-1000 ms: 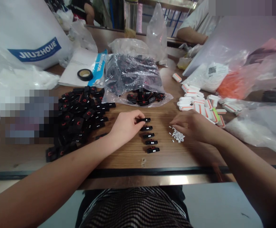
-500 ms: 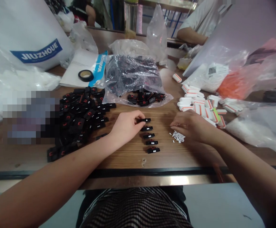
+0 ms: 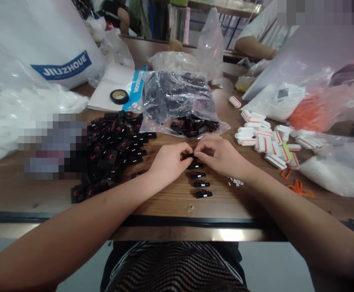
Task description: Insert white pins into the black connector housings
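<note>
Left hand (image 3: 172,160) pinches a black block (image 3: 191,155) just beyond four lined-up blocks (image 3: 198,175), likely steadying it; right hand (image 3: 221,156) meets it, grip unclear. White bits (image 3: 237,182) nearby, probably for reach.

Black connector (image 3: 191,155) half-hidden between hands (image 3: 170,159) (image 3: 218,153)
</note>
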The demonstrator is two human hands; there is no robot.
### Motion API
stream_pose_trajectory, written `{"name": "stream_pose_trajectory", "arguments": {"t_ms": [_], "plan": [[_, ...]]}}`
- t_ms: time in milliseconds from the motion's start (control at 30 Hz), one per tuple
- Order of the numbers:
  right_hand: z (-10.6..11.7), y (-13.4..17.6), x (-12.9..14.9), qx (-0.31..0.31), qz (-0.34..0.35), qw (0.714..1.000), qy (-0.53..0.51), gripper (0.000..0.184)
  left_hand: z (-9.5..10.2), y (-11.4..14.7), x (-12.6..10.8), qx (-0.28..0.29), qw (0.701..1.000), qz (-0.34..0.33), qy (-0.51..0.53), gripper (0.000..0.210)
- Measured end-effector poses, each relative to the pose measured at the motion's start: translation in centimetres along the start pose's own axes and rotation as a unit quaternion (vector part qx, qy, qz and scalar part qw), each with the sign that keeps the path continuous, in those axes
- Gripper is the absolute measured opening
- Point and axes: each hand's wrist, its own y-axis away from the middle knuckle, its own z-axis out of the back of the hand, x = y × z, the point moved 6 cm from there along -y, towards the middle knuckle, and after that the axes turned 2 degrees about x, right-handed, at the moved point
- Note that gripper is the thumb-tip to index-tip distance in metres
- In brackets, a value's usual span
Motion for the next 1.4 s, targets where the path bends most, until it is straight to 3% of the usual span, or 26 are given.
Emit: {"name": "stream_pose_trajectory", "arguments": {"t_ms": [167,400,633,867,967,1133,1400], "plan": [[0.1,0.2,0.6,0.018,0.034,0.995,0.091,0.012,0.0,0.0,0.1,-0.004,1.000,-0.009,0.011,0.007],[-0.4,0.2,2.9,0.069,0.085,0.962,0.252,0.022,-0.1,-0.1,0.1,0.005,1.000,-0.007,-0.008,0.005],[0.6,1.0,2.8,0.031,0.104,0.968,0.224,0.021,0.0,0.0,0.1,-0.006,1.000,-0.001,-0.005,0.010],[0.0,1.2,3.3,0.029,0.114,0.965,0.235,0.022,-0.1,-0.1,0.1,0.001,1.000,-0.006,0.003,0.013],[0.6,0.7,2.2,0.035,0.089,0.978,0.185,0.020,0.0,0.0,0.0,0.000,1.000,0.000,-0.005,0.010],[3.6,-1.3,-2.7,-0.062,-0.038,0.986,0.151,0.024,0.2,0.1,-0.2,-0.012,1.000,0.013,-0.026,0.007],[3.0,-4.5,-4.5,-0.005,-0.073,0.966,0.248,0.033,0.2,0.2,-0.2,-0.009,0.999,0.026,-0.017,0.007]]}}
